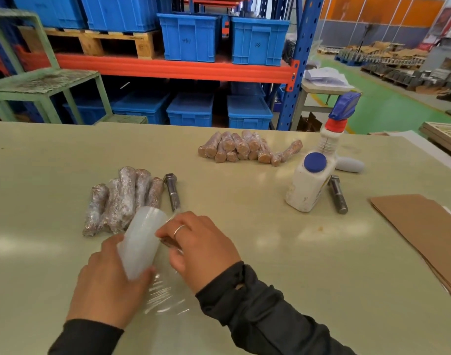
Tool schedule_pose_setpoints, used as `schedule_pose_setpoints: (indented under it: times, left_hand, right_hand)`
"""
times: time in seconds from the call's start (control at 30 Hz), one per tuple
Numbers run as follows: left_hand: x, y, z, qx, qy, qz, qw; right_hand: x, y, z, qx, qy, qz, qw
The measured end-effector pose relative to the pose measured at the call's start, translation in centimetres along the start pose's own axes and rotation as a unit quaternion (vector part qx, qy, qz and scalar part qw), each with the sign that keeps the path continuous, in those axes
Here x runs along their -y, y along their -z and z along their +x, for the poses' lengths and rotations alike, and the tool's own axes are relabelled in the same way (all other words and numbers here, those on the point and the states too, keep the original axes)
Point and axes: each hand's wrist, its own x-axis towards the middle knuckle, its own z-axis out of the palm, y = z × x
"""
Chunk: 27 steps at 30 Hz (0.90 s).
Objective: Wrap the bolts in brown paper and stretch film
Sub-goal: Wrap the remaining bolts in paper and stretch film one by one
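Note:
My left hand (109, 280) grips a roll of clear stretch film (142, 242) near the table's front. Loose film (165, 295) trails from the roll between my wrists. My right hand (198, 244) holds a paper-wrapped bolt (169, 242) against the roll; most of the bolt is hidden under my fingers. A pile of film-wrapped bolts (122, 198) lies just beyond the roll, with a bare bolt (172, 192) beside it. A second bare bolt (338, 194) lies by the white bottle. Brown paper sheets (424, 231) are stacked at the right.
A pile of paper-wrapped bolts (244, 148) lies further back in the middle. A white bottle with a blue cap (308, 183) and a spray bottle (334, 131) stand at the right. Blue crates (191, 37) fill the racking behind the table (244, 226).

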Motion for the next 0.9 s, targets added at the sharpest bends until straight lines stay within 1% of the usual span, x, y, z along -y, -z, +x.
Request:
schedule_pose_setpoints:
  times: [0.1,0.17,0.27,0.37,0.47,0.6,0.67,0.8,0.9]
  left_hand:
    - [0.7,0.3,0.0,0.003,0.043,-0.168,0.985]
    - [0.8,0.3,-0.3,0.003,0.050,-0.211,0.976]
    - [0.8,0.6,-0.4,0.000,0.052,-0.263,0.963]
    - [0.4,1.1,-0.4,-0.007,0.051,-0.319,0.946]
    - [-0.2,1.7,-0.3,-0.002,0.035,-0.346,0.938]
    - [-0.4,1.7,-0.2,-0.002,0.030,-0.379,0.925]
    - [-0.1,1.8,0.0,0.013,0.036,-0.389,0.921]
    - [0.7,2.6,0.3,0.043,0.058,-0.426,0.902]
    - [0.3,2.4,0.1,0.051,0.057,-0.434,0.897]
  right_hand:
    - [0.6,-1.2,-0.4,0.072,0.019,-0.033,0.997]
    - [1.0,-1.4,-0.5,0.092,0.031,-0.055,0.994]
    - [0.9,-0.6,-0.1,0.137,0.005,-0.070,0.988]
    - [0.9,1.1,0.4,0.145,0.006,-0.087,0.986]
    - [0.8,2.2,0.8,0.151,-0.014,-0.106,0.983]
    - [1.3,2.0,0.8,0.218,-0.030,-0.160,0.962]
    - [1.7,1.3,1.1,0.247,-0.043,-0.174,0.952]
    - [1.4,-0.2,2.9,0.280,-0.100,-0.154,0.942]
    - [1.0,-1.2,3.1,0.274,-0.117,-0.125,0.946]
